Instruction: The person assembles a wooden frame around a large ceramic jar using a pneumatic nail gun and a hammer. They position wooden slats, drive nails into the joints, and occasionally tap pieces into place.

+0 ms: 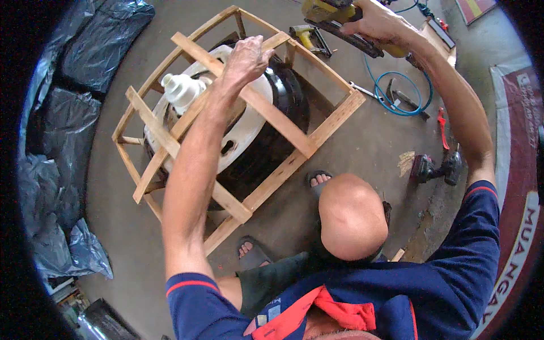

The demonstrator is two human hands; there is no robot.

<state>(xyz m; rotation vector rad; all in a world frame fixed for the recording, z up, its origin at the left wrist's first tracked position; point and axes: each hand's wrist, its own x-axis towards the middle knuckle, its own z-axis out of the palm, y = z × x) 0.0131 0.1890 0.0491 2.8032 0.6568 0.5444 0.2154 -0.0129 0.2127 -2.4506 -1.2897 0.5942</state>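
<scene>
In front of me stands an open crate of wooden slats (334, 118) around a large rounded item (258, 105), white on its face and glossy black on its side. A white stepped plastic fitting (182, 92) sticks up from that item. My left hand (246, 61) is closed around a diagonal wooden slat (276, 41) near the crate's far top edge, where my fingers partly cover it. Up at the far right, my right hand (378, 24) grips a yellow and black nail gun (328, 12), held above the floor and away from the crate; the frame's top edge cuts the tool off.
On the floor lie a second yellow nail gun (309, 39), a coiled blue air hose (420, 93), a hammer (396, 95), a red-handled tool (442, 127) and a cordless drill (436, 169). Black plastic-wrapped bundles (73, 127) line the left side. A printed banner (517, 141) hangs at right.
</scene>
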